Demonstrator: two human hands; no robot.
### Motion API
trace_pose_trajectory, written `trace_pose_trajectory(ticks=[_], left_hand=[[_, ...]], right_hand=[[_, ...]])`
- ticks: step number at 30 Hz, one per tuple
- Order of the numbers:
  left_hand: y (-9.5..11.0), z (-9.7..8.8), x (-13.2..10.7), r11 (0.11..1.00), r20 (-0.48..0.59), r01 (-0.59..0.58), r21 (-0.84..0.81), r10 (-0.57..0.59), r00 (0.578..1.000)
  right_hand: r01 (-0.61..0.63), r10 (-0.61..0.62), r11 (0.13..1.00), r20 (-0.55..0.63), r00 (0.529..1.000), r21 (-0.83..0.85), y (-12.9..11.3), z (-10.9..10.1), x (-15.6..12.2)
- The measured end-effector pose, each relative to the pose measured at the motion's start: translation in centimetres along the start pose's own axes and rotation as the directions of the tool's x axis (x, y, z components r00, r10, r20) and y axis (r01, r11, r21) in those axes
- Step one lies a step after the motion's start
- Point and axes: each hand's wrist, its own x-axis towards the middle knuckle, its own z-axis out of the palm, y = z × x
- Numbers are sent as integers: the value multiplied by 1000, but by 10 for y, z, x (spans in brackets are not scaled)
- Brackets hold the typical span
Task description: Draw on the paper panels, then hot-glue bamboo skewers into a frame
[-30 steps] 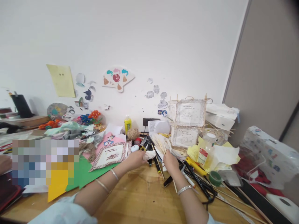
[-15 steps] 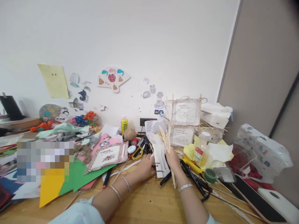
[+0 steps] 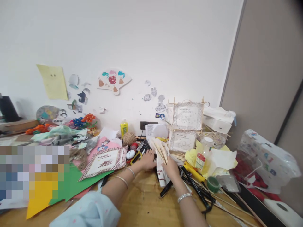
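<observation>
The right hand (image 3: 170, 169) is gripping a bundle of wooden sticks (image 3: 162, 152) (tips fanning up and leftward) above the cluttered bench (image 3: 146, 208). The left hand (image 3: 147, 159) is lying flat, fingers spread, among black pens (image 3: 145, 147) beside yellow-handled scissors (image 3: 135, 156), grasping nothing discernible.

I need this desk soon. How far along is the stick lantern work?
Done: two paper panels framed with sticks stand by the wall. In hand: right hand holds a bundle of sticks; left hand reaches among the tools. Left: another panel lies flat, unframed.
</observation>
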Motion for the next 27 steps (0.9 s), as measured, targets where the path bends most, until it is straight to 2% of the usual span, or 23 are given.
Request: trace_pose_trajectory(ticks=[6,9,11,14,17,19,22,24,27], left_hand=[[-64,-37,37,982,-67,137,128,-129,989],[-83,-46,56,972,-83,188,142,-177,981],[-88,-46,66,970,-86,200,142,-189,978],[-81,-38,72,974,-99,186,128,-174,980],[-59,-27,68,989,-94,131,68,-124,988],[-41,-20,61,998,-64,62,-17,-63,996],[-17,-12,48,980,-21,-41,-193,38,999],[-5,-9,42,955,-37,-40,-294,31,999],[6,-7,43,911,-87,39,-410,-82,993]], right_hand=[[-77,77,997,-6,997,13,-1,2,-1],[-72,72,997,-16,997,16,0,4,0],[-67,67,998,-18,998,13,1,6,2],[-84,85,996,-45,995,23,1,6,4],[-102,112,991,-121,986,89,-2,-2,3],[-114,137,985,-189,972,129,-6,-9,2],[-92,121,986,-222,968,140,-11,-16,0],[-87,111,989,-210,971,119,-11,-16,0],[-84,104,990,-177,979,117,-2,-14,2]])
